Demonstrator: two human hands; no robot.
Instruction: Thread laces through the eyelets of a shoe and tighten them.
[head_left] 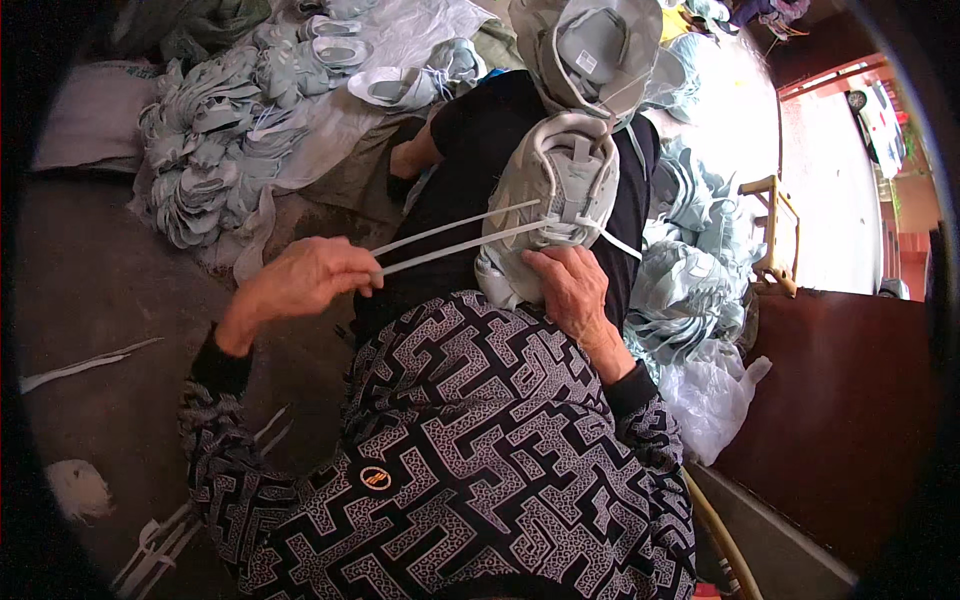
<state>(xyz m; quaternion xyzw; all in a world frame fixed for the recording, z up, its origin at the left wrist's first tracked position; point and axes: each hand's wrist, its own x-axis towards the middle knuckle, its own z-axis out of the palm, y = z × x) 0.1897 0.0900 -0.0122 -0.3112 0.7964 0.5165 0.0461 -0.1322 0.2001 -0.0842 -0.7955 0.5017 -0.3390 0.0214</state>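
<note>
Two bare hands are in view, the left hand [300,280] and the right hand [570,290]. They share one pale grey laced sports shoe [560,190] and two flat white lace strands [450,240]. One more grey shoe [590,45] sits above it. One wooden stool frame [775,235] stands at right. The heaped pale green shoe uppers [215,140] number perhaps several dozen, too overlapped to count.

The grey concrete floor [90,290] carries a big heap of pale green shoe uppers [205,150] at the far left, lying partly on clear plastic sheet [400,40]. On the right, another pile of pale uppers [690,260] lies near a white plastic bag [715,395]. Near left, some white lace strips [85,365] lie flat on the floor.
</note>
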